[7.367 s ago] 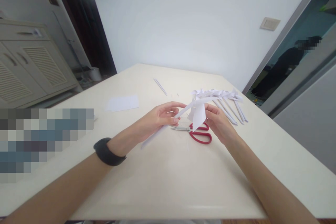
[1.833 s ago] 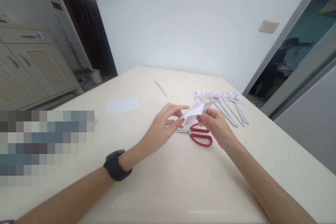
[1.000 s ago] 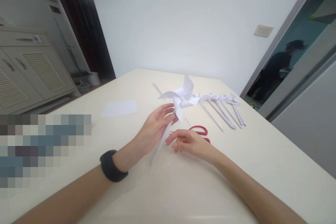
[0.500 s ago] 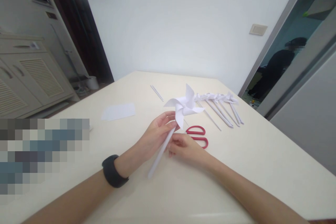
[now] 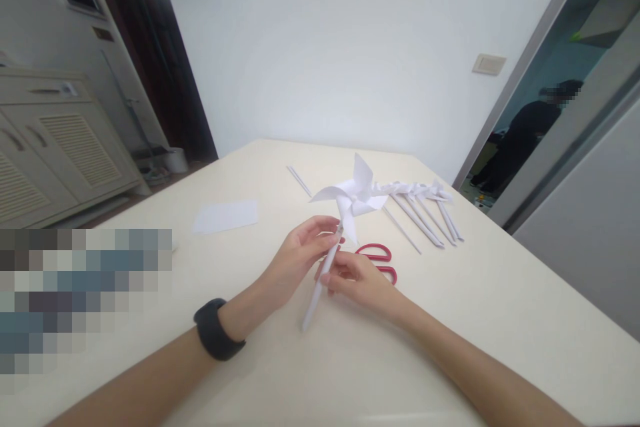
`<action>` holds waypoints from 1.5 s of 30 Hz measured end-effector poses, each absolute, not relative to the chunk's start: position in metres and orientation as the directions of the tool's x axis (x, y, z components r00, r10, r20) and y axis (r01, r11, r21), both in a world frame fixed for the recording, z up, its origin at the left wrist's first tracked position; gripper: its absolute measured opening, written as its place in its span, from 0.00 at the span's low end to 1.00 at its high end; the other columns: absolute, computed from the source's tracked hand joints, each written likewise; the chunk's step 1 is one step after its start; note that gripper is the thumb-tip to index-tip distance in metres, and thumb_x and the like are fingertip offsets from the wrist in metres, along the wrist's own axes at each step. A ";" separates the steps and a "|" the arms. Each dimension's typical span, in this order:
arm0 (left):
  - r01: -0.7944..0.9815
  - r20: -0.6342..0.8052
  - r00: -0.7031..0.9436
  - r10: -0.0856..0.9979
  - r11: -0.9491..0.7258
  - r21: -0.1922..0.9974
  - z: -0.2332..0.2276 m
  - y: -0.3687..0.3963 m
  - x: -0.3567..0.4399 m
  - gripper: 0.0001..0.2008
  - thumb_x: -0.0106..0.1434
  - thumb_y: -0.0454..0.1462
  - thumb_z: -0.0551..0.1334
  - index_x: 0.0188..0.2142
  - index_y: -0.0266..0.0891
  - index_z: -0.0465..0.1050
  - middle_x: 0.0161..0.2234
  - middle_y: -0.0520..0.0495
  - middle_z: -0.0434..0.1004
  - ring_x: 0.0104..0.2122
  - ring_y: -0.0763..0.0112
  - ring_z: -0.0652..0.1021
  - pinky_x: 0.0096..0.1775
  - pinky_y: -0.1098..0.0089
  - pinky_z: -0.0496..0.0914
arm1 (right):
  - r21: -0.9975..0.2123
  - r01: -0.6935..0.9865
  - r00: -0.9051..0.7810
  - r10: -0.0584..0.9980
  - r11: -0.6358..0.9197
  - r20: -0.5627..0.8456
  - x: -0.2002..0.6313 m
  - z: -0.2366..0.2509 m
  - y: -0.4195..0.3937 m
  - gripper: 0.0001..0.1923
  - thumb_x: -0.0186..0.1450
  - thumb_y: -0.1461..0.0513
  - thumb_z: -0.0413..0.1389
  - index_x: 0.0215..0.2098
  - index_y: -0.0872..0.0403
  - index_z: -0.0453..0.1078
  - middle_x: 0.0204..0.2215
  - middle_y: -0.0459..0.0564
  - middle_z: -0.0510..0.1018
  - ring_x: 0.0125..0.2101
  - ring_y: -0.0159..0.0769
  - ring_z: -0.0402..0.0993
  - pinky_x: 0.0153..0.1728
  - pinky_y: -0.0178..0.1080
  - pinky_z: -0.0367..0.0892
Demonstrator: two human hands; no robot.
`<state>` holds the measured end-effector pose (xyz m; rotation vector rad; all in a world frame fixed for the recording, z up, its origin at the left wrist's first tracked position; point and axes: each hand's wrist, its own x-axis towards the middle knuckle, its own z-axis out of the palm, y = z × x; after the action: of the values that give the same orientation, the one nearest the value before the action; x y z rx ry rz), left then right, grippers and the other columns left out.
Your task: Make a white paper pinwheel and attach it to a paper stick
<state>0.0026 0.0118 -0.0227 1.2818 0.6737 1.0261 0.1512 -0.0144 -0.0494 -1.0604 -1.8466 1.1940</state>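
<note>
A white paper pinwheel point(image 5: 354, 199) on a rolled paper stick is held over the table, tilted with its blades up and away from me. My left hand point(image 5: 305, 247), a black band on its wrist, pinches the stick just below the blades. Lower down, my right hand point(image 5: 357, 277) has its thumb on the stick and its fingers curled behind it, partly hidden. Red-handled scissors point(image 5: 375, 252) lie right behind my right hand, their blades hidden from sight.
Several finished paper pinwheels point(image 5: 417, 210) lie in a row at the table's right. Thin paper sticks point(image 5: 299, 180) rest farther back, and a sheet of white paper point(image 5: 226, 217) is on the left. Beyond the doorway on the right is a person point(image 5: 525, 137) in dark clothes.
The stick's lower end has swung right, toward my right hand, whose thumb now rests on it. My left hand keeps its pinch near the blades.
</note>
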 end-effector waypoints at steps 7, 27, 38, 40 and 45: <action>-0.047 0.116 0.505 0.855 -0.107 0.993 -0.025 0.017 0.000 0.10 0.59 0.40 0.61 0.40 0.40 0.72 0.39 0.46 0.74 0.41 0.63 0.74 0.42 0.66 0.67 | -0.838 0.425 -0.352 0.916 0.341 0.194 0.162 -0.044 -0.010 0.06 0.64 0.61 0.50 0.34 0.54 0.67 0.27 0.46 0.73 0.28 0.32 0.70 0.30 0.35 0.63; 0.142 0.001 0.398 0.917 -0.063 0.988 -0.027 0.021 0.002 0.10 0.58 0.41 0.59 0.36 0.40 0.76 0.44 0.44 0.75 0.45 0.58 0.74 0.44 0.64 0.68 | -0.755 0.632 -0.044 0.981 0.175 0.190 0.213 -0.037 0.020 0.13 0.66 0.59 0.41 0.34 0.53 0.66 0.31 0.47 0.74 0.29 0.32 0.71 0.31 0.34 0.64; 0.195 -0.022 0.392 0.920 -0.060 0.979 -0.026 0.021 0.004 0.10 0.56 0.41 0.60 0.32 0.41 0.77 0.36 0.45 0.77 0.41 0.58 0.74 0.42 0.65 0.67 | -0.612 0.790 0.119 0.969 0.039 0.215 0.260 -0.042 0.044 0.17 0.64 0.61 0.44 0.39 0.56 0.73 0.33 0.52 0.77 0.34 0.37 0.71 0.34 0.35 0.60; 0.207 -0.021 0.412 0.911 -0.071 0.976 -0.029 0.023 0.003 0.10 0.55 0.41 0.60 0.32 0.41 0.77 0.36 0.45 0.77 0.41 0.58 0.74 0.43 0.64 0.66 | -0.578 0.816 0.129 0.967 0.024 0.221 0.263 -0.046 0.047 0.15 0.64 0.61 0.45 0.35 0.56 0.74 0.31 0.52 0.77 0.32 0.37 0.71 0.32 0.35 0.59; 0.231 -0.034 0.435 0.900 -0.075 0.970 -0.033 0.028 0.002 0.11 0.54 0.42 0.60 0.32 0.40 0.77 0.35 0.45 0.76 0.41 0.57 0.74 0.42 0.64 0.67 | -0.509 0.860 0.151 0.959 -0.008 0.240 0.268 -0.059 0.052 0.13 0.64 0.62 0.47 0.32 0.56 0.72 0.29 0.52 0.77 0.31 0.36 0.70 0.31 0.35 0.57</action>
<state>0.0025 0.0279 -0.0331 1.5797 1.0205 0.7548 0.2676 0.0518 -0.0592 -1.8880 -1.7297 0.2347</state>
